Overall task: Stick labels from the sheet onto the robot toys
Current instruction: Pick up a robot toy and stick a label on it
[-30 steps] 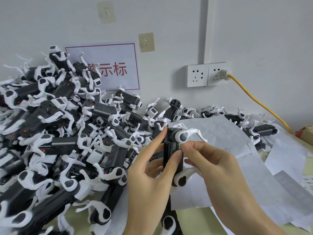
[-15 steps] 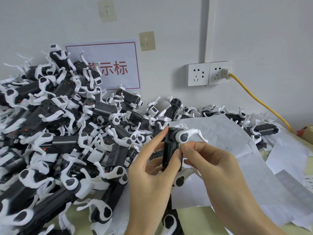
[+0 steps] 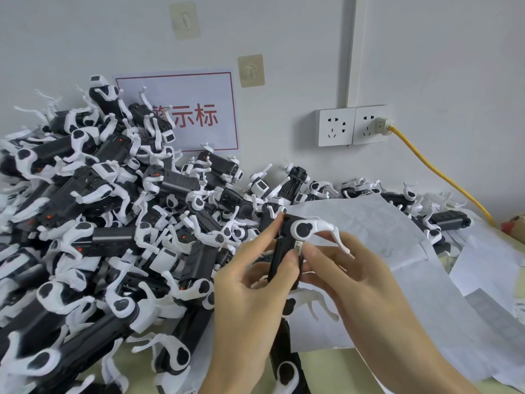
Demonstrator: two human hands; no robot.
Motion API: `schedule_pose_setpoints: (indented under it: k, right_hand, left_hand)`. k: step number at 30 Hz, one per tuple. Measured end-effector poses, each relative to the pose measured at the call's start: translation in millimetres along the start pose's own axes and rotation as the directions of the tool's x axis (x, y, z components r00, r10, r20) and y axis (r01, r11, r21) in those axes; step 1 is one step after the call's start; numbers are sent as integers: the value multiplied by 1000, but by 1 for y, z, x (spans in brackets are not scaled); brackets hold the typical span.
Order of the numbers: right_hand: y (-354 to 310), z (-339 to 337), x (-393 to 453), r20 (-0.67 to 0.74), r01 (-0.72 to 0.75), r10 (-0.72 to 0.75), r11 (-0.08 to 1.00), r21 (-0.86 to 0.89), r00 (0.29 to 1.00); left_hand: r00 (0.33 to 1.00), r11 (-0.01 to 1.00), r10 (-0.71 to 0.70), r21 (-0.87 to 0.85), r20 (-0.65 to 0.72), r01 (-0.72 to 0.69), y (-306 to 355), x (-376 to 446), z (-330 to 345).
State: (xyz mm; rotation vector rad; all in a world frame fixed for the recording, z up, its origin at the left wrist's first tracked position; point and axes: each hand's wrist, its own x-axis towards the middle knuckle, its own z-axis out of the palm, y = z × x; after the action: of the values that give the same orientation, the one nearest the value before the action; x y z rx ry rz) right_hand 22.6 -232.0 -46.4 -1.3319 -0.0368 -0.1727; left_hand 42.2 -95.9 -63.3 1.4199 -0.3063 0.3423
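Cluttered bench, toy pile at nine o'clock; left hand [image 3: 250, 297] clamps robot toy [image 3: 285, 251], right hand [image 3: 349, 280] pinches label [image 3: 297, 247] — skew could crease it.

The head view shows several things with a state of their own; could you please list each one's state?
Held robot toy: upright, gripped by both hands.
Label: small, white, on the toy's side, pressed by fingertips.
Left hand: holding the toy.
Right hand: pinching at the label.
Toy pile: heaped against the wall.
Left socket: nothing plugged in.
Right socket: occupied by a plug with a yellow cable.
Paper sheets: loose, overlapping.
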Motion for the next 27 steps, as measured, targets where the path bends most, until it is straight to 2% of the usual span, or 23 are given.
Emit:
schedule_pose_setpoints:
  k: [5,9,13,21,27]
  right_hand:
    - [3,-4,3,-7,5,-5,1000,-22,1000]
    - [1,-4,4,126,-60,29,967,247,992]
    - [0,-4,6,156,-116,63,927,357,986]
    - [-5,1,0,156,-61,19,960,272,988]
    - [-3,2,-1,123,-73,30,930,360,992]
  left_hand:
    - [999,1000,4,20,35,-5,-2,1,-1]
    - [998,1000,20,22,57,-21,1,2,-3]
    - [1000,1000,-8,27,27,8,3,5,-6]
    - [997,1000,-19,8,70,18,11,5,-9]
    - [987,1000,-27,20,157,24,12,11,-13]
